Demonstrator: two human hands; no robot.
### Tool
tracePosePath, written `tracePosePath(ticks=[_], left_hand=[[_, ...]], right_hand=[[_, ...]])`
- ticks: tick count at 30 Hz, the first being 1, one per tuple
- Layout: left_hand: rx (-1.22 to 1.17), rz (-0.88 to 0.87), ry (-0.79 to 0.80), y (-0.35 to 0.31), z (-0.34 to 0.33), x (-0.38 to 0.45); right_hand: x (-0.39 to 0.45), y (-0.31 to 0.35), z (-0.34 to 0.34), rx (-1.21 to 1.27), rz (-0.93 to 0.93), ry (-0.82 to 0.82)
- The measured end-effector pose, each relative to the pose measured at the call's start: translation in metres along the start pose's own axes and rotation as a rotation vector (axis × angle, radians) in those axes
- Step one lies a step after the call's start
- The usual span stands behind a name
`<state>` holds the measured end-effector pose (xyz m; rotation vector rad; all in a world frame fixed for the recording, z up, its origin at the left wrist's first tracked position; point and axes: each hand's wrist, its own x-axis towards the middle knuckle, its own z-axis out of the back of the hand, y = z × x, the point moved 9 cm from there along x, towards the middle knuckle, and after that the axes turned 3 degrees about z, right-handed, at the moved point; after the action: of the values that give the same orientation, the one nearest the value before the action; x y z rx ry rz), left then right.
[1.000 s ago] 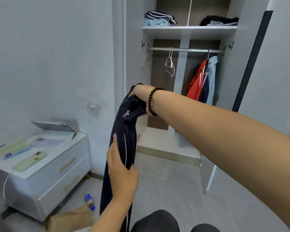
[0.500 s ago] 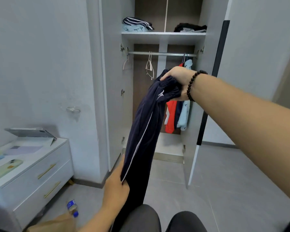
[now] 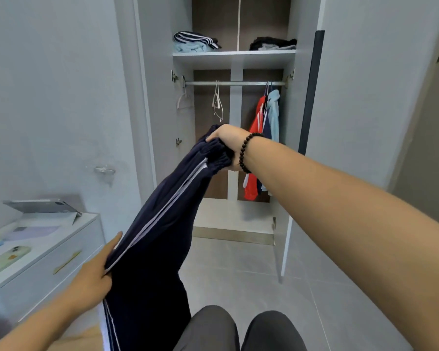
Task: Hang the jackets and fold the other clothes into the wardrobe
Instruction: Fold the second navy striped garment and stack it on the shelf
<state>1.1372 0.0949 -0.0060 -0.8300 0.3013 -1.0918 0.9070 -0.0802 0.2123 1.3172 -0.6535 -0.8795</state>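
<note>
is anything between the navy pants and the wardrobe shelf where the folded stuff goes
Nothing visible blocks the way. The navy pants are held out by the right hand and left hand, the wardrobe door stands open, and the shelf has a bare gap between its two folded piles.

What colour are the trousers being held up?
Dark navy trousers with white side stripes, seen in the head view.

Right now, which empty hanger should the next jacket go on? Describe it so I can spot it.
Look inside the open wardrobe at the metal rail under the shelf. Near its middle hangs a white hanger, bare, apart from the hung jackets at the right end.
</note>
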Motion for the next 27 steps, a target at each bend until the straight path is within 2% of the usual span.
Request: tracePosePath(ticks=[3,6,9,12,21,27], left_hand=[[-0.017,-0.084,0.126,-0.032,-0.008,-0.018],[-0.049,-0.165,0.324,-0.070,-0.046,-0.037],[0.007,-0.219,0.544,-0.100,-0.108,-0.054],[0.045,-0.265,0.672,-0.126,-0.169,-0.073],[0.056,-0.280,0.841,-0.182,-0.272,-0.108],[-0.045,-0.323,0.926,-0.205,-0.307,-0.120]], right_hand=[[-0.006,0.020,0.015,-0.014,0.052,-0.019],[-0.017,0.023,0.042,-0.064,0.051,-0.022],[-0.027,0.003,0.082,-0.221,-0.052,-0.045],[-0.043,-0.020,0.123,-0.394,-0.158,-0.103],[-0.099,-0.078,0.224,-0.562,-0.366,-0.341],[-0.109,-0.091,0.250,-0.600,-0.395,-0.399]])
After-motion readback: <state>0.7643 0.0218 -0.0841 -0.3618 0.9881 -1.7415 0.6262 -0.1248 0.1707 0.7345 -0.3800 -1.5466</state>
